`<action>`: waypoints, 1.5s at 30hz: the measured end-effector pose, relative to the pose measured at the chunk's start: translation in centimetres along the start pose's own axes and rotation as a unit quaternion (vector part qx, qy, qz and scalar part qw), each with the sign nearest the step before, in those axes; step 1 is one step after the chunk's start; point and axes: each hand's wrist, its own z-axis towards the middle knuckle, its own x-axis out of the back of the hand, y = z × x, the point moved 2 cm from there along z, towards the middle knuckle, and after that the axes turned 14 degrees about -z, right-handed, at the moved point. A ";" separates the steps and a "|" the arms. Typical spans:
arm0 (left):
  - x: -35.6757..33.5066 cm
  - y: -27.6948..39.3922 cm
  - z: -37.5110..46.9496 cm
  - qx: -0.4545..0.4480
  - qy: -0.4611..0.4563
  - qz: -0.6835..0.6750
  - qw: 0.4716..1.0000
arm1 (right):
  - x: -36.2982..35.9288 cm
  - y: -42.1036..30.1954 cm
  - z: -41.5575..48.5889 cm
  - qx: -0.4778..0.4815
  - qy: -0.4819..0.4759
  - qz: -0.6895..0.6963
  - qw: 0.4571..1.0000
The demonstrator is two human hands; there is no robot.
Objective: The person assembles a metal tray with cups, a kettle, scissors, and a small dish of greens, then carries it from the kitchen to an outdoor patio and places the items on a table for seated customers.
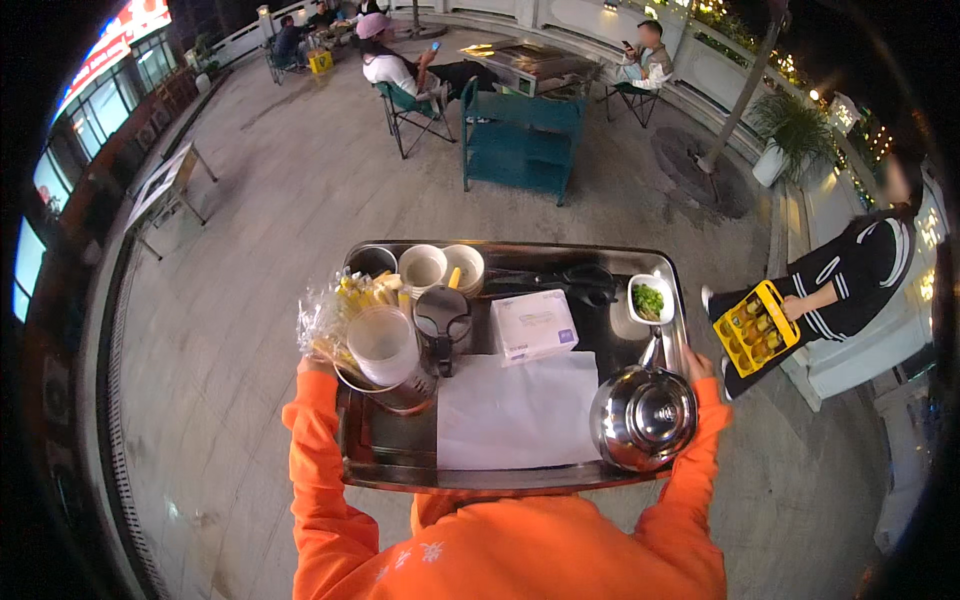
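Note:
A metal serving tray is held level before my body, with my left hand gripping its left edge and my right hand its right edge. On it a metal kettle stands at the near right, and a white bowl of chopped green onion behind it. A tissue pack lies mid-tray beside a white paper sheet. Stacked clear plastic cups, a dark-lidded jug, white paper cups and plastic-wrapped yellow items crowd the left. Dark utensils lie along the back.
Ahead stands a teal shelved cart by a grill table, with people seated in folding chairs. At right, a person carries a yellow bottle carrier. A low table stands at left; a pole rises at right.

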 end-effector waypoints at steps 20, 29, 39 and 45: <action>0.2 5.9 -7.0 0.093 0.044 0.021 0.994 | -4.1 2.3 2.7 -0.069 -0.095 -0.093 0.989; 1.4 11.9 -11.9 0.219 0.043 0.068 0.972 | -3.3 8.5 -0.2 -0.061 -0.233 -0.237 0.941; 3.5 15.2 -16.5 0.311 0.111 0.059 0.942 | 1.5 7.9 -8.7 -0.063 -0.385 -0.211 0.896; 2.9 16.2 -16.6 0.331 0.083 -0.009 0.940 | 3.2 6.4 -9.6 -0.147 -0.403 -0.223 0.876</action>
